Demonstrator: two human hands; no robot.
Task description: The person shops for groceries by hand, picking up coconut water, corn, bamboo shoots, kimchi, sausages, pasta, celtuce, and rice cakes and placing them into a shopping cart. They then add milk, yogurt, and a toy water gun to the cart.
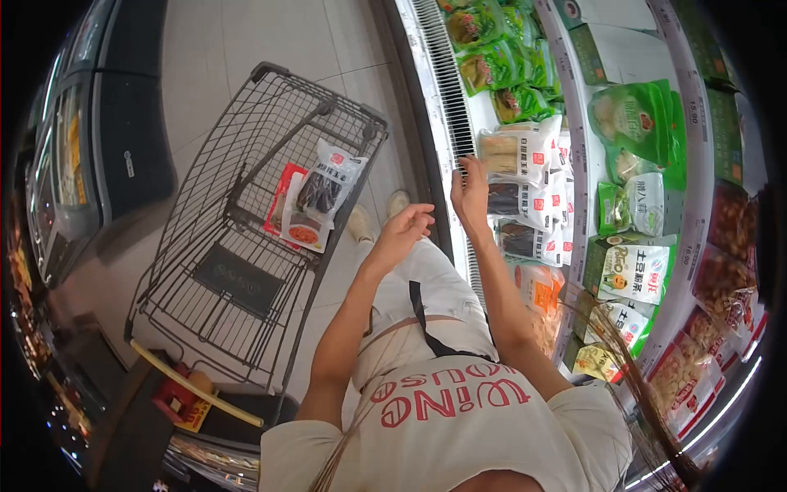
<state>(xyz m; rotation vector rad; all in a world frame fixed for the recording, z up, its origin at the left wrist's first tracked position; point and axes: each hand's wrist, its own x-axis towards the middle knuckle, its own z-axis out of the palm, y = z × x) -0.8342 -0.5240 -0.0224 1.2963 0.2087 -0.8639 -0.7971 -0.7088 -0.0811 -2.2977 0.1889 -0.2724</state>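
My right hand (470, 193) is at the front edge of the chilled shelf, its fingers loosely bent and apart, with nothing seen in it. Just right of it lie a pack of pale corn (515, 156) and packs of dark corn (518, 201), in white and clear plastic. My left hand (403, 235) hovers in front of my white trousers, fingers part-curled and not pressed together, holding nothing visible. To its left stands a wire shopping cart (246, 148) with a pack of dark corn (321, 190), a white packet with a food picture (304, 233) and a red packet (282, 195) inside.
Green bags (492, 66) fill the far part of the shelf, and an orange-and-clear pack (541, 299) lies nearer me. Higher tiers hold green pouches (635, 119) and other bagged food (684, 381). A dark freezer cabinet (127, 156) stands left of the cart.
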